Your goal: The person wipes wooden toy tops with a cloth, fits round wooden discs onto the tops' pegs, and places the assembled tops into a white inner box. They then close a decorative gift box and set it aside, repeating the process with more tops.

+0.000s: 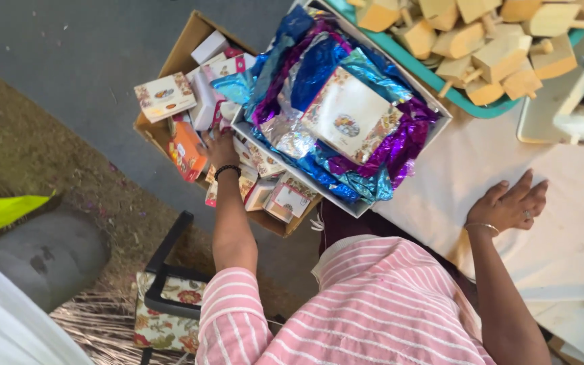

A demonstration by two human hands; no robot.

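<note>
1. Hands of a person in a pink striped shirt, seen from above; two hands show, no one else's.
2. The left hand (pixel 221 149), with a black bead bracelet at the wrist, reaches down into an open brown cardboard carton (pixel 190 42) on the floor. Its fingers are buried among the small boxes, so I cannot tell whether it grips one.
3. The small floral card boxes (pixel 290 199) fill that carton all around the left hand, well over a dozen, too jumbled to count exactly. An orange small box (pixel 187 154) lies just beside the hand, on its left, long axis running away from the person.
4. The right hand (pixel 512 203) lies flat with fingers spread, holding nothing, on the white-covered tabletop (pixel 576 250), well apart from the carton.
5. Between the hands sits one white shallow box (pixel 441 128) lined with crumpled blue and purple foil (pixel 319 64), one flat floral box (pixel 346 115) on top.
</note>
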